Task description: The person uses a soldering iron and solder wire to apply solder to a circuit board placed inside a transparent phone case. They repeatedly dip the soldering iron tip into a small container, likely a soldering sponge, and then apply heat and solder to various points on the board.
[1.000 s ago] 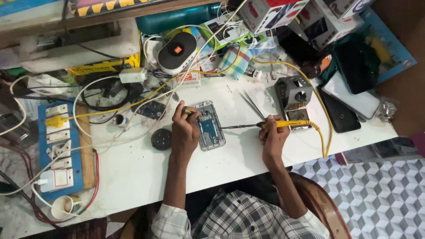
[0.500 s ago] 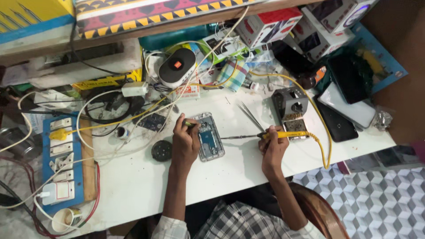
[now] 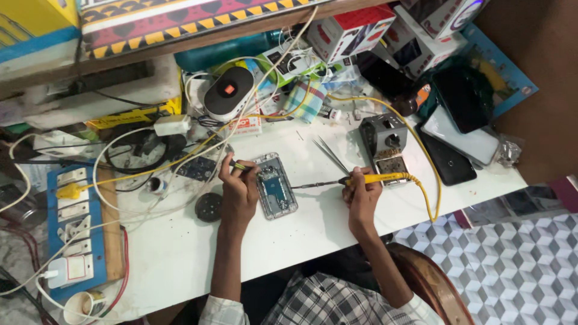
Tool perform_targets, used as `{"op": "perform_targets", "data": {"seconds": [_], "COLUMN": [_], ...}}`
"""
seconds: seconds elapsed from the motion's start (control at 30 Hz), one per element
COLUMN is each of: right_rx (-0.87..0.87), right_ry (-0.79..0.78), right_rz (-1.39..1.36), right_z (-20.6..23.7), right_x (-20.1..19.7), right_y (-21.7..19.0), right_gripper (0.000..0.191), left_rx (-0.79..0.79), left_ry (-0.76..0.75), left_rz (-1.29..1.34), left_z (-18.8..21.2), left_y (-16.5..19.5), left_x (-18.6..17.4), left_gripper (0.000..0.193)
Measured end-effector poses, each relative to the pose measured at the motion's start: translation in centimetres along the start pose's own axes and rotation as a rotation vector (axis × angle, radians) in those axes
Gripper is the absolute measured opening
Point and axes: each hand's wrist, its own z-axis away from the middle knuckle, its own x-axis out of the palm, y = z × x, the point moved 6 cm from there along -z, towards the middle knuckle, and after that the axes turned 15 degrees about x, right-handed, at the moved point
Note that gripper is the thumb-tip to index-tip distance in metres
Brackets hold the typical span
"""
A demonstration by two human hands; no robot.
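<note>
A person sits at a white table (image 3: 180,253) and works on an open phone (image 3: 276,186). The phone lies flat in the middle of the table with its back off, so the small parts inside show.

The left hand (image 3: 239,191) rests just beside the left edge of the phone. Its fingers are pressed together around a thin yellow-green tool (image 3: 238,164) that points at the top of the phone.

The right hand (image 3: 362,194) is closed around the yellow handle of a soldering iron (image 3: 355,180). The thin metal tip reaches left and comes close to the right side of the phone. I cannot tell if it touches. A yellow cord (image 3: 428,186) runs from the handle and loops away.

Metal tweezers (image 3: 330,153) lie on the table a bit farther off. A grey box with a knob (image 3: 384,137) stands to the right of them. A round black puck (image 3: 208,206) lies left of the left hand. A blue board with switches (image 3: 71,225) sits on the far left edge.
</note>
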Motion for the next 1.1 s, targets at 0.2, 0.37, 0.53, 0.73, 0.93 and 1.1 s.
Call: {"op": "perform_targets", "data": {"seconds": [0.2, 0.37, 0.53, 0.73, 0.93, 1.1], "right_rx": [0.012, -0.010, -0.005, -0.033, -0.008, -0.028], "right_ry": [0.001, -0.035, -0.006, -0.001, 0.041, 0.000], "right_rz": [-0.006, -0.001, -0.021, -0.060, -0.027, -0.033], "right_z": [-0.2, -0.2, -0.3, -0.6, -0.9, -1.0], "right_x": [-0.2, -0.2, -0.5, -0.8, -0.9, -0.6], "right_y": [0.4, 0.3, 0.3, 0.2, 0.4, 0.3], "right_gripper": [0.024, 0.025, 0.024, 0.028, 0.025, 0.027], "left_rx": [0.032, 0.046, 0.062, 0.076, 0.107, 0.118], "left_ry": [0.001, -0.019, -0.001, -0.013, 0.000, 0.002], "left_rz": [-0.024, -0.068, -0.060, -0.065, -0.090, -0.112], "left_z": [-0.6, -0.6, -0.6, -0.8, -1.0, -1.0], "left_y": [0.7, 1.1, 1.3, 1.4, 1.4, 1.0], "left_x": [0.0, 0.2, 0.4, 0.5, 0.6, 0.6], "left_gripper": [0.057, 0.058, 0.057, 0.060, 0.063, 0.062]}}
